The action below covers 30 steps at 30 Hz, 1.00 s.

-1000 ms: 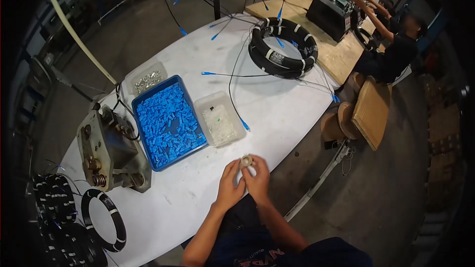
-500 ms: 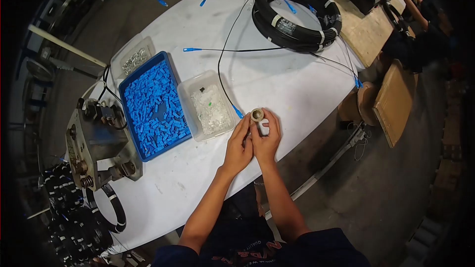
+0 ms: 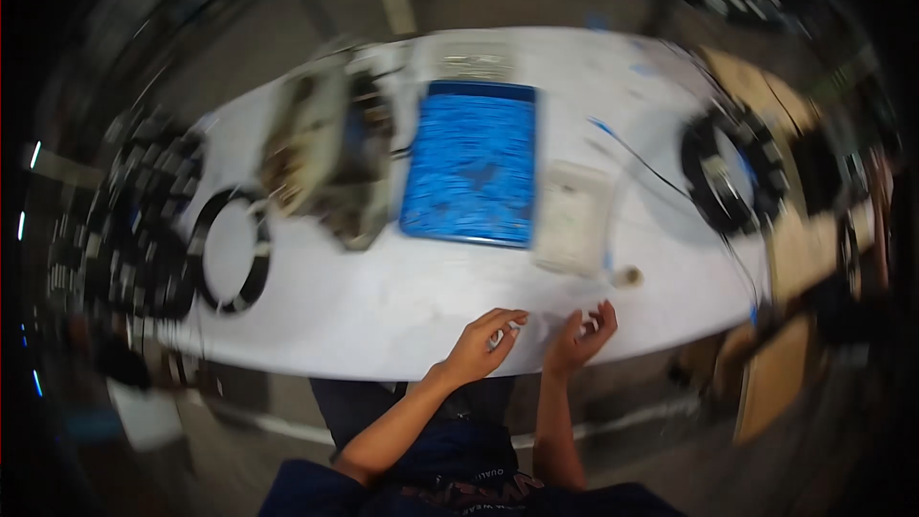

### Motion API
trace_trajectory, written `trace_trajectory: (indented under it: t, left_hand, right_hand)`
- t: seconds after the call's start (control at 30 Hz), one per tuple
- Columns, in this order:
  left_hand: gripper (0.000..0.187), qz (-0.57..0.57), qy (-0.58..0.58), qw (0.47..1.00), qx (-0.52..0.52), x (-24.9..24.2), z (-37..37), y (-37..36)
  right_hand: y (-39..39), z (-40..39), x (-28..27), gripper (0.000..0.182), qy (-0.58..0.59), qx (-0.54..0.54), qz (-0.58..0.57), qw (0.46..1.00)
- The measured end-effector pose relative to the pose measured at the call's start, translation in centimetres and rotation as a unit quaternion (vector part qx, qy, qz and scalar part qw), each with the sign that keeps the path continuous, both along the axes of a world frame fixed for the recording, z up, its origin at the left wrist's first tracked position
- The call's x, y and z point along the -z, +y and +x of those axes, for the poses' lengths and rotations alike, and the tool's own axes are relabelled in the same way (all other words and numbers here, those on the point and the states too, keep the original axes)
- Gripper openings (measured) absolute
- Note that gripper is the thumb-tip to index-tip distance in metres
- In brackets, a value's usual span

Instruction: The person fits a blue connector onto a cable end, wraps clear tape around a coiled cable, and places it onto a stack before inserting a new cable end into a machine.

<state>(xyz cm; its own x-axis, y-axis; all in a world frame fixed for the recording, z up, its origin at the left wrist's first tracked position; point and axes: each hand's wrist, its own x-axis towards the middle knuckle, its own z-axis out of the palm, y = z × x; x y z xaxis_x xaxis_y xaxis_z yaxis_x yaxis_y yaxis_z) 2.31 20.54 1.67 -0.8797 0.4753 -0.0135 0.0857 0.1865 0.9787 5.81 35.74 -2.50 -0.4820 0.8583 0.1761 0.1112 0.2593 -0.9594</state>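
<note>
My left hand [image 3: 485, 345] hovers over the front edge of the white table, fingers loosely curved and the thumb apart from them. Nothing shows in it, though motion blurs the view. To its right is my right hand [image 3: 581, 337], its fingers spread and empty. Just beyond the right hand, a small beige ring-shaped roll, probably tape [image 3: 627, 277], sits on the table, touched by neither hand. Close behind the roll stands a clear plastic box [image 3: 574, 220] with whitish small parts. A blue connector end of a black cable is smeared beside that box.
A blue tray [image 3: 469, 238] of blue connector pieces stands mid-table, with a metal bench machine [image 3: 330, 148] left of it. Black cable coils lie at both sides, one coil [image 3: 230, 249] at left and another [image 3: 732, 168] at right. A pale box [image 3: 476, 62] is behind the tray.
The view has swung left. My hands have let go of the small roll, which now sits on the table, and have moved apart and back to the table's front edge.
</note>
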Motion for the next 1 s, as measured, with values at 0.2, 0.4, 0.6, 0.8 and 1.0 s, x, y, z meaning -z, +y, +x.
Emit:
trace_trajectory:
  t: [0.2, 0.4, 0.6, 0.8, 1.0]
  left_hand:
    - [0.027, 0.010, -0.070, 0.970, -0.231, 0.1, 5.0, -14.5]
    - [0.024, 0.168, -0.140, 0.865, -0.452, 1.2, 8.4, -26.2]
    - [0.024, 0.211, -0.123, 0.792, -0.559, 0.2, 9.4, -34.1]
    - [0.020, 0.268, -0.113, 0.761, -0.581, -0.5, 6.6, -42.2]
    - [0.027, 0.211, 0.018, 0.805, -0.555, -7.1, -4.1, -52.7]
  right_hand:
    - [-13.8, -0.4, -2.1, 0.039, 0.026, -0.301, -0.089, 0.949]
    - [-23.2, -2.3, -3.5, 0.026, 0.010, -0.489, -0.045, 0.871]
    - [-29.1, -5.8, -3.1, 0.023, -0.022, -0.544, -0.020, 0.839]
    - [-35.9, -12.8, -5.1, 0.017, -0.020, -0.584, -0.006, 0.812]
    - [-46.3, -26.1, -11.5, 0.015, 0.029, -0.648, -0.066, 0.758]
